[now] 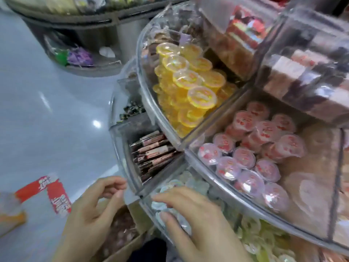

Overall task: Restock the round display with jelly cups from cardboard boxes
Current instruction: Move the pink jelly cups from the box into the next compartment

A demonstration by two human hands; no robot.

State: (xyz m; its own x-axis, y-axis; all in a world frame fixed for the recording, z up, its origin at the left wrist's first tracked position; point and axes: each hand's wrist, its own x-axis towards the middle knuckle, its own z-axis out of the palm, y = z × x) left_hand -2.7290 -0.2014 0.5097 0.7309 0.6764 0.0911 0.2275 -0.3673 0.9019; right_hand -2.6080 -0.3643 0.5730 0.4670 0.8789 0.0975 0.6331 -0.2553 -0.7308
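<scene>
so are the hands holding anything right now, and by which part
Nothing is clearly held. The right hand lies flat, fingers spread, on the pale jelly cups in the lower bin. The left hand, fingers curled, is at the clear divider; a grip cannot be told.

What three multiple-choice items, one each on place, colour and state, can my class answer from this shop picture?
1. Where does the right hand rest?
A. on the pale cups in the lowest bin
B. on the yellow cups
C. on the floor

2. What colour are the cups right of the yellow ones?
A. green
B. pink
C. blue

3. How is the left hand?
A. flat on the floor
B. gripping a box
C. fingers curled at the bin's edge

Answers: 1 A, its fingers lie on the pale cups; 2 B, the pink cups fill that bin; 3 C, the fingertips meet the clear edge.
</scene>
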